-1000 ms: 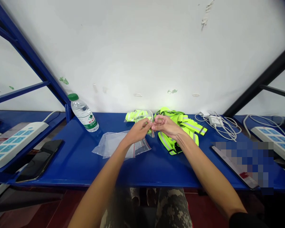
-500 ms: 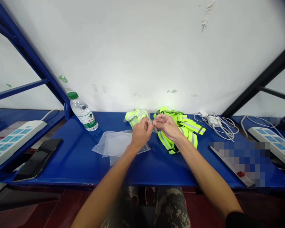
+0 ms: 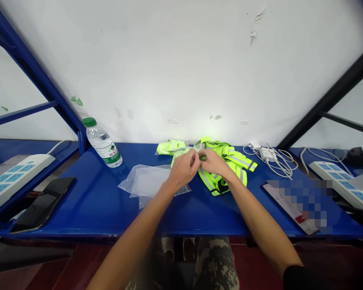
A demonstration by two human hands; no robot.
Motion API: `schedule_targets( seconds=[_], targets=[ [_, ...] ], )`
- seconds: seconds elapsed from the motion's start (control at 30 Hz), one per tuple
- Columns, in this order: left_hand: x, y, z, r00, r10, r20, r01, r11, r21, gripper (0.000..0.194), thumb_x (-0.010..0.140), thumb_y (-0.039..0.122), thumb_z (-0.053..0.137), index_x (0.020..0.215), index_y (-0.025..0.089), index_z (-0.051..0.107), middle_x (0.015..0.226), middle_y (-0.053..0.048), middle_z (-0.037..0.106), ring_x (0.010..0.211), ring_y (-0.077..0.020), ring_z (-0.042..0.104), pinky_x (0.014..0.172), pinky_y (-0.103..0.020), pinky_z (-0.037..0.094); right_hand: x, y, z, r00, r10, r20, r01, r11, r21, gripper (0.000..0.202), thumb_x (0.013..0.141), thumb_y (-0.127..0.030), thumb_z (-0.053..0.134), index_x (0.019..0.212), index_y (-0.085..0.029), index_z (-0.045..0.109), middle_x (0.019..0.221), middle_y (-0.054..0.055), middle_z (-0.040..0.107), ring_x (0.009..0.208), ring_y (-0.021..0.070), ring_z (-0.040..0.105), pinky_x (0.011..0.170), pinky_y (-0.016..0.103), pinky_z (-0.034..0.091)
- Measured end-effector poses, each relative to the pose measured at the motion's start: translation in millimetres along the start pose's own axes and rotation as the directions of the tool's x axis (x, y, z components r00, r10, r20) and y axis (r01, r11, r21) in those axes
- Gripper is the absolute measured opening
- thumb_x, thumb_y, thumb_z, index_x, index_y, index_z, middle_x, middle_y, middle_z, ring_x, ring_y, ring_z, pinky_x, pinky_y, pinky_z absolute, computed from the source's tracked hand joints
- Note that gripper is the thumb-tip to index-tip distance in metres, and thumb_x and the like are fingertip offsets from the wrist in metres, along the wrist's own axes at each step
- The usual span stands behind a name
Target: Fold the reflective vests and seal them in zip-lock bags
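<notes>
My left hand (image 3: 184, 167) is closed, its fingertips pinching the edge of a clear plastic bag. Fluorescent yellow-green reflective strap (image 3: 171, 146) shows through this bag, behind the hand. My right hand (image 3: 214, 164) meets the left one, its fingers closed on the same bag edge; the fingers partly hide the exact grip. Close behind and to the right of my right hand lies a loose heap of yellow-green reflective straps (image 3: 240, 162) with silver stripes. Flat clear plastic bags (image 3: 148, 180) rest on the table, left of and partly under my left forearm.
On the blue table (image 3: 103, 209) stand a water bottle (image 3: 104, 144) at the back left and a charger with white cable (image 3: 274, 157) at the back right. A black phone (image 3: 45, 205) lies left, a partly blurred device (image 3: 290, 205) right. Power strips (image 3: 15, 179) flank the table.
My hands have come together at the bag's edge, the right fingers now curled in rather than spread. The view has shifted slightly to the right.
</notes>
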State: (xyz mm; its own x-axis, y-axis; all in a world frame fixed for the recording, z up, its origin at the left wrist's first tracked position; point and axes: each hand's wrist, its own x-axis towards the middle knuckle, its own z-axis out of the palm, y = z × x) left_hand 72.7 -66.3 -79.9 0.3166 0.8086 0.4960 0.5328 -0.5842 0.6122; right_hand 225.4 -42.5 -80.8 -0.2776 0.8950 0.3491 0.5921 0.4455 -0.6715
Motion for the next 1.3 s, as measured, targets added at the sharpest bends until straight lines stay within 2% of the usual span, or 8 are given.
schedule_targets(
  seconds=[0.13,0.23,0.4,0.57,0.7,0.9,1.17,1.3],
  targets=[
    [-1.4,-7.5,-3.7,0.989,0.051,-0.138,-0.049,0.999,0.019,0.023,0.097,0.034,0.042,0.085,0.02,0.055,0.084,-0.004,0.06,0.083,-0.0172,0.054,0.078,-0.029,0.042,3.8,15.5,-1.8,0.982,0.14,-0.129,-0.103,0.96,0.259,0.026,0.079,-0.032,0.056,0.058,-0.017,0.06,0.054,0.0,0.054,0.054,0.0136,0.049,0.054,0.026,0.037],
    [1.0,-24.3,-12.1,0.854,-0.322,-0.409,0.257,0.944,-0.205,0.031,0.096,0.045,0.045,0.108,0.018,0.056,0.112,-0.011,0.062,0.106,-0.0217,0.056,0.09,-0.034,0.045,1.2,17.8,-6.9,0.925,0.261,-0.278,-0.094,0.863,0.496,0.028,0.073,-0.039,0.066,0.056,-0.017,0.059,0.05,-0.003,0.05,0.049,0.0107,0.045,0.051,0.024,0.035],
    [3.3,-38.8,-30.1,0.81,-0.573,0.121,0.495,0.559,-0.665,0.061,0.091,0.069,0.034,0.1,0.015,0.061,0.08,-0.009,0.067,0.069,-0.0203,0.065,0.061,-0.032,0.053,-7.9,12.3,-15.5,0.936,0.334,-0.107,-0.132,0.618,0.775,0.026,0.062,-0.041,0.078,0.063,-0.019,0.065,0.055,-0.001,0.058,0.056,0.0145,0.056,0.056,0.027,0.046],
    [-19.8,-29.5,-45.0,0.841,-0.452,-0.297,0.285,0.837,-0.467,0.051,0.09,0.061,0.047,0.061,0.019,0.045,0.055,0.002,0.047,0.051,-0.0112,0.048,0.046,-0.022,0.039,-19.5,1.7,-6.7,0.99,0.05,0.132,-0.127,0.724,0.679,0.026,0.063,-0.039,0.08,0.078,-0.019,0.073,0.076,0.003,0.07,0.082,0.0221,0.066,0.074,0.031,0.052],
    [-52.5,-34.7,-57.7,0.829,-0.47,-0.302,0.338,0.852,-0.399,0.049,0.093,0.055,0.042,0.063,0.018,0.051,0.051,0.002,0.049,0.047,-0.011,0.049,0.045,-0.022,0.039,-29.0,-12.0,11.6,1.0,-0.009,-0.017,0.017,0.837,0.547,0.024,0.076,-0.041,0.067,0.073,-0.019,0.072,0.085,0.004,0.071,0.092,0.0232,0.065,0.081,0.03,0.05],
    [-112.3,-73.4,-91.4,0.62,-0.586,-0.521,0.511,0.806,-0.298,0.049,0.093,0.055,0.041,0.076,0.015,0.062,0.059,-0.002,0.062,0.052,-0.0158,0.057,0.051,-0.026,0.045,-28.6,25.4,-14.8,0.846,0.456,-0.277,-0.283,0.824,0.491,0.036,0.079,-0.046,0.054,0.057,-0.018,0.06,0.056,0.003,0.06,0.051,0.0154,0.053,0.046,0.025,0.038],
    [-101.6,-61.1,-102.2,0.821,-0.16,-0.548,0.463,0.748,0.475,0.063,0.085,0.038,0.056,0.138,0.005,0.046,0.136,-0.023,0.052,0.13,-0.037,0.045,0.109,-0.053,0.035,3.7,29.9,-67.6,0.941,0.01,-0.337,-0.197,0.829,-0.524,0.04,0.086,-0.024,0.049,0.119,-0.008,0.066,0.125,0.02,0.064,0.118,0.0338,0.058,0.103,0.047,0.043],
    [-74.6,-57.0,-77.1,0.998,-0.053,-0.031,0.061,0.779,0.624,0.054,0.095,0.036,0.042,0.146,0.017,0.042,0.149,-0.013,0.046,0.145,-0.0312,0.029,0.118,-0.053,0.024,22.2,8.9,-11.8,0.97,-0.226,0.094,0.234,0.742,-0.629,0.045,0.096,-0.033,0.042,0.136,-0.018,0.056,0.151,0.01,0.046,0.144,0.0331,0.031,0.117,0.055,0.023]
  ],
)
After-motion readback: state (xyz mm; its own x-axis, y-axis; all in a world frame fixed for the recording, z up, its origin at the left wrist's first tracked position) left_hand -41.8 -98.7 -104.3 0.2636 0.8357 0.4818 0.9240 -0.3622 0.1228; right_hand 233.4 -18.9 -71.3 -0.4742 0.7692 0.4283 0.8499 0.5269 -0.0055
